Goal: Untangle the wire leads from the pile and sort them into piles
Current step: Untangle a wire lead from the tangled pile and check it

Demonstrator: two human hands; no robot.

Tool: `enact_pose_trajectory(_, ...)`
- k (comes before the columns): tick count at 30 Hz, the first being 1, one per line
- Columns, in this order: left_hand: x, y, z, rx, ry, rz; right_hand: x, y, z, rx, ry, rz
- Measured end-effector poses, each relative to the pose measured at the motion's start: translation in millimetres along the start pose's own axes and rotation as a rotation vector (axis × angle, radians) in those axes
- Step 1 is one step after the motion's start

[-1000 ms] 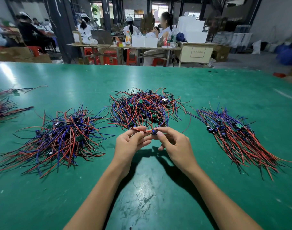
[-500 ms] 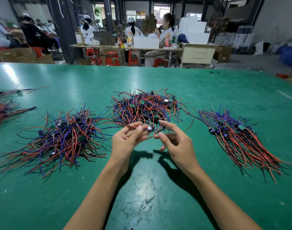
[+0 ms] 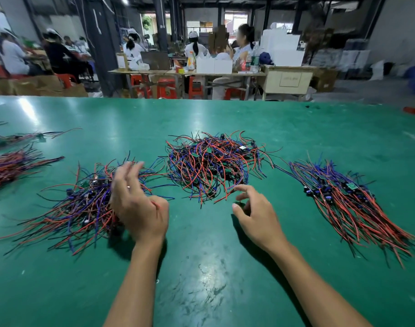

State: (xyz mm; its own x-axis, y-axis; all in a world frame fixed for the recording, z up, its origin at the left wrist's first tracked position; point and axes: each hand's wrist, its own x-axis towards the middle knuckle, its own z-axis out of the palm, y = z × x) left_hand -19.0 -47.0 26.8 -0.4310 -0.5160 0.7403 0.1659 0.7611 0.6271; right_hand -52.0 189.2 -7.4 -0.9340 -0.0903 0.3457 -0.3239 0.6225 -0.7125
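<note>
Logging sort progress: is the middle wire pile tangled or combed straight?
Tangled. The middle pile is a round knot of looping, crossing leads, unlike the right pile, whose leads lie roughly parallel.

Bare table [image 3: 201,267] near edge; tangled pile [image 3: 213,166] ahead, sorted piles [image 3: 350,204] flanking, seemingly apart.

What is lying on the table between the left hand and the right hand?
Only bare green table lies between the left hand and the right hand, as the head view shows.
</note>
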Motion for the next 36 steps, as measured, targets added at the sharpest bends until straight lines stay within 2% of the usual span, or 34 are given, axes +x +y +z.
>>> enact_pose_trajectory(2, -3.3, 3.7, 1.4, 0.019, -0.324, 0.077, 10.0, 2.0, 0.5, -0.038, 0.059, 0.046)
enact_pose_trajectory(4, -5.9, 4.6, 2.1, 0.089, -0.616, -0.045, 22.6, 1.0, 1.6, 0.002, 0.097, 0.184)
enact_pose_trajectory(6, -7.0, 4.0, 1.4, 0.18, -0.71, -0.145, 36.8, 2.2, 3.5, -0.077, 0.119, 0.28)
enact_pose_trajectory(9, -6.3, 4.1, -2.4, 0.182, -0.696, -0.172, 51.8, 0.5, 5.4, -0.232, 0.116, 0.309)
enact_pose_trajectory(14, -7.5, 9.9, 2.3, 0.132, -0.475, -0.259, 55.6, -4.0, 9.4, -0.425, 0.093, 0.198)
enact_pose_trajectory(18, -11.2, 10.3, 8.3, 0.256, -0.418, -0.293, 54.6, -1.5, 7.9, -0.379, 0.141, 0.187)
enact_pose_trajectory(20, -12.5, 7.7, 10.7, 0.301, -0.378, -0.228, 54.3, -0.8, 6.9, -0.337, 0.169, 0.21)
enact_pose_trajectory(23, -17.1, 14.5, 13.7, 0.192, -0.317, -0.079, 53.1, 0.2, 3.5, -0.381, 0.13, 0.208)
enact_pose_trajectory(26, -25.0, 24.8, 16.7, 0.081, -0.387, 0.08, 50.3, 0.2, 2.4, -0.375, 0.132, 0.179)
enact_pose_trajectory(29, -31.1, 30.7, 19.2, 0.025, -0.458, 0.205, 43.5, -6.5, 4.7, -0.387, 0.162, 0.03)
enact_pose_trajectory(32, -34.3, 32.5, 20.4, -0.046, -0.507, 0.22, 31.9, -12.3, 4.0, -0.223, 0.234, -0.075)
enact_pose_trajectory(34, -33.9, 32.5, 21.8, -0.11, -0.555, 0.186, 22.1, -14.6, 2.9, 0.027, 0.242, -0.104)
enact_pose_trajectory(36, -33.7, 34.6, 23.2, -0.181, -0.639, 0.151, 11.2, -23.1, 1.5, 0.37, 0.185, -0.027)
